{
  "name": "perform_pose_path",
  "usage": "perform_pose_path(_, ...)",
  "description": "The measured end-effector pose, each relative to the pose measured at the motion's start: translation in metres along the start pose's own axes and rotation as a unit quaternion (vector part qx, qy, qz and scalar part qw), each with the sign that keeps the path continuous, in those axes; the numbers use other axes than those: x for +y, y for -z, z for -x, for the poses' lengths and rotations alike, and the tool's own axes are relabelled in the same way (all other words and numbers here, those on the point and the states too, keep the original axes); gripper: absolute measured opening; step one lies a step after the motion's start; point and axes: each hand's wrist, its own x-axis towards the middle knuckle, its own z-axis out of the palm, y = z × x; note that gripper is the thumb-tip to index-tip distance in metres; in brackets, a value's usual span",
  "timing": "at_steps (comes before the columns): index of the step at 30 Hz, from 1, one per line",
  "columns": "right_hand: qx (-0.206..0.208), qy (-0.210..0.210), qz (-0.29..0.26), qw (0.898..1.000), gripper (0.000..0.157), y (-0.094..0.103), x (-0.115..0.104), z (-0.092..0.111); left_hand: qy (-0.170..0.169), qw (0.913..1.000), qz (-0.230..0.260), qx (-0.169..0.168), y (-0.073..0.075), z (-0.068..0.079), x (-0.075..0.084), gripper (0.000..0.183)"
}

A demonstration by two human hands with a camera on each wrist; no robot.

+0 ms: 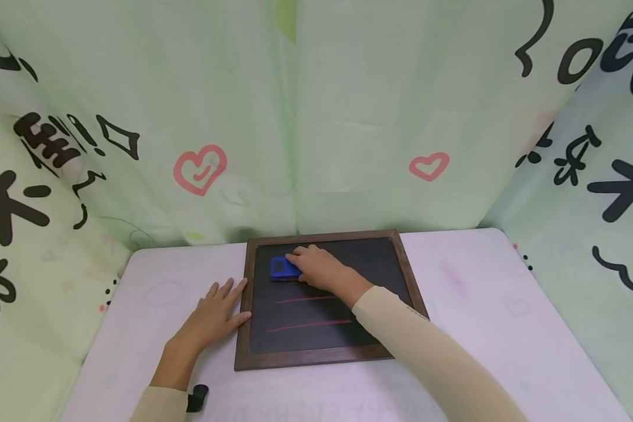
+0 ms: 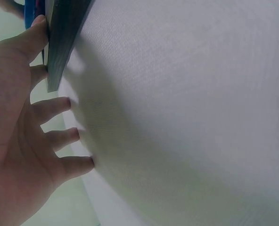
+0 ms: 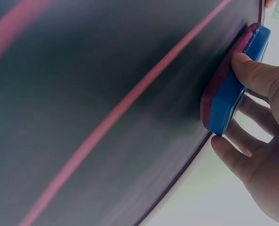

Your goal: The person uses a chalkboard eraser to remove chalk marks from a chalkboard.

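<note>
A blue eraser (image 1: 282, 268) rests on the blackboard (image 1: 308, 340), upper left, pinched between the thumb and fingers of the right hand (image 1: 320, 269), while the left hand (image 1: 211, 319), fingers spread, touches the frame (image 1: 243, 343).

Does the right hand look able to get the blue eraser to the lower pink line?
Probably yes: the right hand holds the blue eraser farther up the blackboard, with only the upper pink line before the lower pink line. The left hand, at the left edge, leaves room.
</note>
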Motion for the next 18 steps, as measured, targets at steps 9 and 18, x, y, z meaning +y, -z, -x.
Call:
perform_pose_path(9,-0.012,-0.003,0.017,1.0,0.062,0.008,-0.023,-0.028,0.007,1.0,-0.002,-0.004,0.003,0.0,0.002,0.076)
perform_pose_path(18,-0.034,-0.008,0.007,0.999,0.061,0.014,-0.026,-0.037,-0.006,1.0,-0.006,0.004,0.002,0.0,0.002,0.075)
